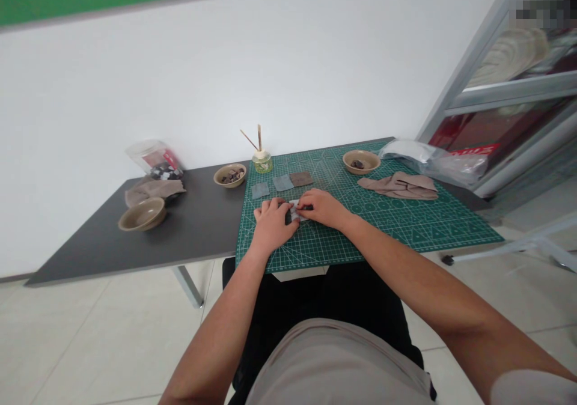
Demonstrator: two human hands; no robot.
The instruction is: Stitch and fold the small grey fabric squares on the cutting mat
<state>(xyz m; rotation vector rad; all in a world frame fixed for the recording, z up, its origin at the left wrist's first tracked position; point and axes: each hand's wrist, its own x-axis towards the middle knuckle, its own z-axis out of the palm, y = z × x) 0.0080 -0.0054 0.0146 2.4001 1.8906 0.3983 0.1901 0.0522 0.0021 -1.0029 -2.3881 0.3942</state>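
A small whitish-grey piece that looks like a thin fabric pouch (295, 210) lies on the green cutting mat (279, 255), between my two hands. My left hand (273, 225) holds its left side, with thumb and index finger closing on it and the other fingers resting on the mat. From the right, the fingers of my right hand (323, 208) pinch the same piece. Much of it is hidden under my fingers. Just beyond lie flat grey squares, one at the left (260, 190) and another (282, 182) beside a brown square (301, 179).
Bowls stand left (143, 216), at the mat's left edge (230, 175) and at the back right (361, 161); the last two hold small dark pieces. A reed diffuser (262, 160) stands near the wall. Brown cloth (401, 187) and a plastic bag (433, 161) lie right.
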